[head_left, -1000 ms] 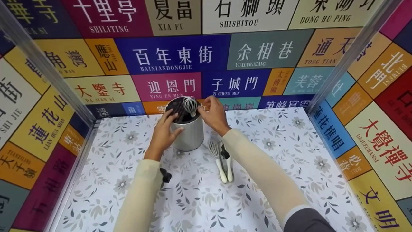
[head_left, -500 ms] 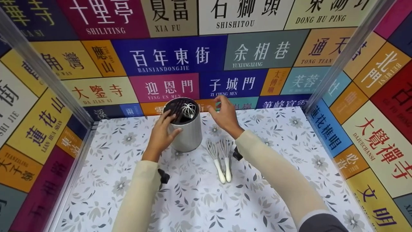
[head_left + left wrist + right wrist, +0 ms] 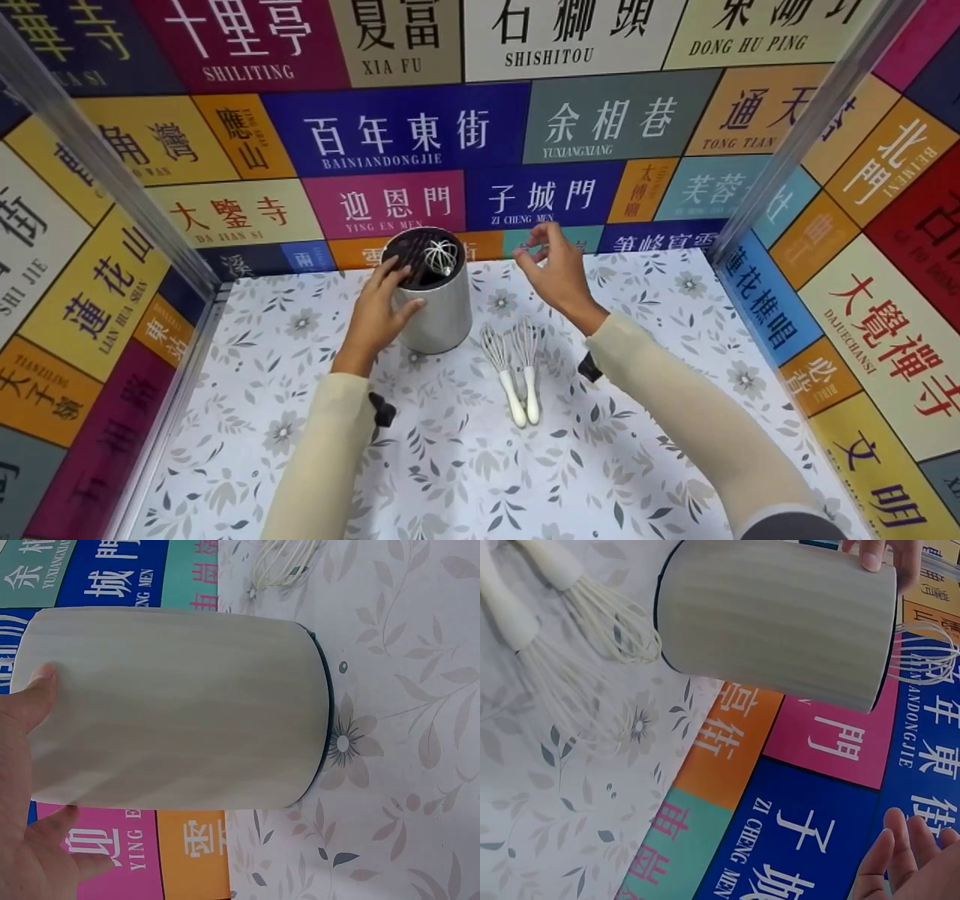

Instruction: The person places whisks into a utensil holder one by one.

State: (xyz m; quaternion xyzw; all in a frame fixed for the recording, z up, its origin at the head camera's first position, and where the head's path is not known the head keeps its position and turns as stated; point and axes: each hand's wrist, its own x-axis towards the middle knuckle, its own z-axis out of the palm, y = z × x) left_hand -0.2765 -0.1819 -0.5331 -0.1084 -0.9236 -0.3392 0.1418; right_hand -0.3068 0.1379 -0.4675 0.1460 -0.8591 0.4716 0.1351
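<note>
A round silver-grey utensil holder (image 3: pixel 439 319) with a dark slotted-looking insert stands upright near the back wall. Out of its top pokes the wire head of a whisk (image 3: pixel 440 257), its handle hidden inside. My left hand (image 3: pixel 381 311) holds the holder at its upper left side, fingers over the rim and thumb on the wall; the left wrist view shows the thumb (image 3: pixel 43 686) against the wall. To the right of the holder, my right hand (image 3: pixel 559 270) hangs in the air with loosely bent fingers, holding nothing. Two white-handled whisks (image 3: pixel 511 382) lie side by side in front.
A floral cloth (image 3: pixel 300 465) covers the table. Panels printed with coloured signs (image 3: pixel 390 127) rise behind it and on both sides, with clear corner posts. Each wrist carries a small black device, seen at the left cuff (image 3: pixel 382 411) and right cuff (image 3: pixel 590 367).
My right hand has let go of the whisk in the holder and drawn away to the right. That whisk sits lower in the holder. My left hand stays on the holder.
</note>
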